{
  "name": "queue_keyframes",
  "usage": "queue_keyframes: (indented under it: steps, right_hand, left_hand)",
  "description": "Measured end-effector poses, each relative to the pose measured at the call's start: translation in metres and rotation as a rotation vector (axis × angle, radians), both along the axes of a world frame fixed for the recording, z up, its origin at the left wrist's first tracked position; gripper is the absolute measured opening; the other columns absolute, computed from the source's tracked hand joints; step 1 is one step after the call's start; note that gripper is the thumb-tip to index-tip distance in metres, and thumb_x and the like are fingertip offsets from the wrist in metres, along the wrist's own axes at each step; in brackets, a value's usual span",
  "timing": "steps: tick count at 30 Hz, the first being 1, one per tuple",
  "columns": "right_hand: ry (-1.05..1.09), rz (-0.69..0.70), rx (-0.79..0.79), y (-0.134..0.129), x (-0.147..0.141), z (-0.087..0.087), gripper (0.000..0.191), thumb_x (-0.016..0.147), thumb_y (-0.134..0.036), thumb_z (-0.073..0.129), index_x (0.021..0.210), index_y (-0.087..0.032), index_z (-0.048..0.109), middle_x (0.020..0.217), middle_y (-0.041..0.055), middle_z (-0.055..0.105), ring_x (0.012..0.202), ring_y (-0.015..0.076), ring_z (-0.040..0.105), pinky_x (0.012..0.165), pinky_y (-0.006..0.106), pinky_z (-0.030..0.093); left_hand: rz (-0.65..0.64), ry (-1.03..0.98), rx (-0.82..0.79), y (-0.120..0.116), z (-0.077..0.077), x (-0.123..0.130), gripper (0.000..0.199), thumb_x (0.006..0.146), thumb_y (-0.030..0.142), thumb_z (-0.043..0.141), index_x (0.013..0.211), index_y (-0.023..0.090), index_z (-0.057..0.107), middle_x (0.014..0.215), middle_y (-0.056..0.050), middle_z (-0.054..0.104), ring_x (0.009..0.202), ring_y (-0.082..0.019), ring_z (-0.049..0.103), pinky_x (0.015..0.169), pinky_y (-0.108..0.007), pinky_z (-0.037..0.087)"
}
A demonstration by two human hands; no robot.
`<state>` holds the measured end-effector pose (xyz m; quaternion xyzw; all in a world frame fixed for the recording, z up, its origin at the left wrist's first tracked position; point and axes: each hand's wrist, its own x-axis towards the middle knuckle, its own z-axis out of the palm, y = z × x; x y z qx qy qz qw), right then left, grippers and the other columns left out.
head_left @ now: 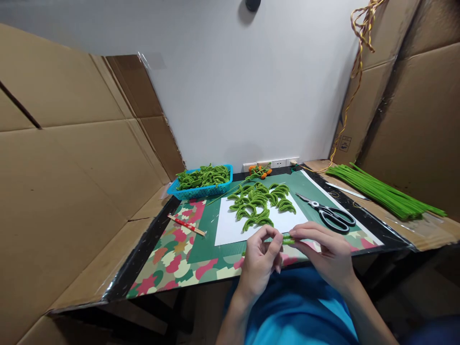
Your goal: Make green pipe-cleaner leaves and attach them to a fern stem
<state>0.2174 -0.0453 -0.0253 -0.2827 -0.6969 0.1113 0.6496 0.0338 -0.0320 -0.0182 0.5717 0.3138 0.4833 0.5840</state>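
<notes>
Pipe cleaner, bright green, spans the gap between 2 bare hands at lower centre of the frame; how many strands it has, I cannot tell. Its visible stretch runs nearly level, left to right. The left hand is curled closed around one part, and the right hand pinches the other between thumb and fingers, so neither is nearer. Curved green pieces lie just above, on white paper; scissors lie right of centre.
</notes>
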Motion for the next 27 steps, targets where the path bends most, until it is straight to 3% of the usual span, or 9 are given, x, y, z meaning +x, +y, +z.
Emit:
queue_keyframes:
  steps: [8, 14, 17, 22, 27]
  right_hand:
    - [-0.053, 0.013, 0.041, -0.002, -0.001, 0.004, 0.030, 0.093, -0.002, 0.074, 0.113, -0.023, 0.081, 0.100, 0.0070, 0.081, 0.090, 0.0216, 0.077, 0.077, 0.031, 0.065]
    - [-0.023, -0.024, 0.030, 0.002, 0.000, 0.002, 0.023, 0.093, -0.003, 0.075, 0.104, -0.022, 0.081, 0.094, 0.0061, 0.079, 0.083, 0.0193, 0.075, 0.074, 0.029, 0.062]
    - [-0.019, -0.013, 0.003, 0.005, -0.001, 0.001, 0.020, 0.094, -0.004, 0.076, 0.103, -0.021, 0.080, 0.091, 0.0057, 0.078, 0.082, 0.0189, 0.074, 0.073, 0.029, 0.061]
    - [0.031, -0.005, -0.041, 0.010, -0.004, 0.000, 0.011, 0.094, -0.011, 0.080, 0.099, -0.021, 0.080, 0.089, 0.0053, 0.077, 0.081, 0.0186, 0.072, 0.074, 0.030, 0.059]
    - [0.037, 0.028, -0.082, 0.010, -0.008, 0.003, 0.005, 0.097, -0.015, 0.076, 0.097, -0.020, 0.078, 0.087, 0.0052, 0.075, 0.078, 0.0180, 0.070, 0.072, 0.029, 0.058]
  left_hand:
    - [0.012, 0.031, 0.001, -0.001, 0.000, 0.000, 0.037, 0.100, 0.051, 0.071, 0.089, 0.018, 0.058, 0.064, 0.007, 0.055, 0.041, -0.004, 0.051, 0.041, -0.014, 0.031]
    - [-0.017, 0.059, -0.005, -0.001, 0.002, 0.000, 0.034, 0.097, 0.048, 0.076, 0.100, 0.018, 0.062, 0.068, 0.006, 0.059, 0.044, -0.004, 0.052, 0.041, -0.015, 0.032]
    - [0.011, 0.056, 0.027, 0.002, 0.003, -0.001, 0.032, 0.100, 0.049, 0.071, 0.104, 0.018, 0.064, 0.076, 0.003, 0.064, 0.047, -0.006, 0.056, 0.041, -0.016, 0.033]
    - [-0.050, 0.098, 0.030, 0.008, 0.004, -0.004, 0.031, 0.103, 0.049, 0.068, 0.107, 0.018, 0.064, 0.067, 0.005, 0.060, 0.046, -0.006, 0.052, 0.044, -0.017, 0.033]
    - [-0.067, 0.110, 0.068, 0.011, 0.002, -0.007, 0.030, 0.103, 0.048, 0.068, 0.106, 0.018, 0.065, 0.073, 0.004, 0.060, 0.050, -0.008, 0.054, 0.047, -0.019, 0.037]
